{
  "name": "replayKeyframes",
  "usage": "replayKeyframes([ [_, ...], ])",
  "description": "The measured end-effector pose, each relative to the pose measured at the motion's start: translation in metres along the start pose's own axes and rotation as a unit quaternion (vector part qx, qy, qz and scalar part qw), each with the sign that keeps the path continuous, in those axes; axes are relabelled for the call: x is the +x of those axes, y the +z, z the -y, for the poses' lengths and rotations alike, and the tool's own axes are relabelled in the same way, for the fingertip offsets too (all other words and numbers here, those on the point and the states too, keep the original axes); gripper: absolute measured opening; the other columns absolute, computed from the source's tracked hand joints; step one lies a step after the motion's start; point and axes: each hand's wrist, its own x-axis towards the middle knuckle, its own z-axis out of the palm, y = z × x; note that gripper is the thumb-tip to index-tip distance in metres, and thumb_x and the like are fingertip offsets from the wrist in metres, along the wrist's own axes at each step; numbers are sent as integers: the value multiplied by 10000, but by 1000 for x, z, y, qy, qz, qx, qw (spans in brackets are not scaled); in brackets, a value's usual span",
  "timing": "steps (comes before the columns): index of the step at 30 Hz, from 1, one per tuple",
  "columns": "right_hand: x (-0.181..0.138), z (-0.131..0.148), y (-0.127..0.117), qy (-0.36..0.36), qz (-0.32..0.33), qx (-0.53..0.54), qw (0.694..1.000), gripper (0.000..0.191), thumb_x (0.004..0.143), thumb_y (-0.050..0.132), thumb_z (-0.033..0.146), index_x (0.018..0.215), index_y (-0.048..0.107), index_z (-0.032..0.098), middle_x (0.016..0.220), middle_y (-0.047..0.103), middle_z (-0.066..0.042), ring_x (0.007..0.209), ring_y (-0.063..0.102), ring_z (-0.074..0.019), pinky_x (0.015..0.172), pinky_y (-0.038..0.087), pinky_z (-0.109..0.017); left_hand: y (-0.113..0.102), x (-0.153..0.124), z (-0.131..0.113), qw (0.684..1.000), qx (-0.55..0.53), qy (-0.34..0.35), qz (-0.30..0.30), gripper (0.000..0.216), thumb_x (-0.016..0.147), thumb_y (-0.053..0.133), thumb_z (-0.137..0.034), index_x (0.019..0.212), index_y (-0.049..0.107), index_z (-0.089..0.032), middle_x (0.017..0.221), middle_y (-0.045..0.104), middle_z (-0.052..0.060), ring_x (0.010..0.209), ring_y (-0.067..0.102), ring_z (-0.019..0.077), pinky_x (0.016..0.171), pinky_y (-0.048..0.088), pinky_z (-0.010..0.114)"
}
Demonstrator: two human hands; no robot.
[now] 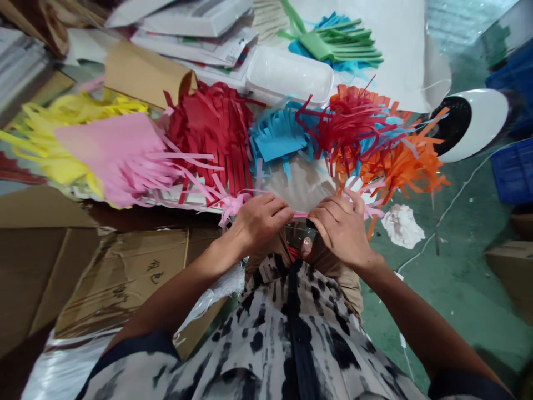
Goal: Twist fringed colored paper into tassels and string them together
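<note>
At the near edge of the table, my left hand (pixel 263 219) and my right hand (pixel 340 225) are side by side with curled fingers, both closed on a narrow rolled strip of pink fringed tissue paper (pixel 300 215). Loose pink fringe (pixel 232 208) sticks out beyond my left hand, and more shows past my right. Most of the rolled middle is hidden under my fingers. Just beyond lies a clear plastic sheet (pixel 297 180). A blue fringed paper piece (pixel 280 136) rests behind it.
Around the table lie red fringed paper (pixel 212 133), pink fringed sheets (pixel 116 147), yellow fringe (pixel 79 111), orange fringe (pixel 412 161) and green fringe (pixel 333 41). A white plastic box (pixel 289 75) sits behind. Cardboard (pixel 137 278) is at lower left; a round stool (pixel 474 125) stands right.
</note>
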Motion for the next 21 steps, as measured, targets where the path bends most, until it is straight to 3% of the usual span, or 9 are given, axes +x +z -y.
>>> replayKeyframes([
  [6,1,6,-5,78,41,12,996,261,1087,508,345,957,693,214,944,704,-43,1047,583,-256,1159,264,-497,-12,-3,-8,992,-9,-122,36,207,1060,596,-296,930,697,-171,918,734,63,889,616,231,778,418,385],
  [15,11,6,-14,122,78,-13,989,172,1000,573,310,874,662,235,917,695,-58,1057,530,-306,1002,306,-494,-23,5,7,983,0,-149,104,225,999,683,-381,875,681,-193,904,708,68,916,581,279,777,366,414],
  [19,10,4,-11,122,66,3,990,156,991,595,319,864,643,242,891,704,-67,1055,547,-320,981,322,-500,-27,0,8,977,-26,-189,94,140,972,716,-340,994,708,-202,1010,719,73,979,587,287,821,401,421],
  [21,7,4,-11,132,61,14,989,131,1001,592,326,921,652,241,923,718,-72,1058,556,-318,987,330,-502,-24,-3,6,984,-34,-164,63,158,988,683,-250,1141,723,-246,1083,738,56,1043,599,278,874,415,431],
])
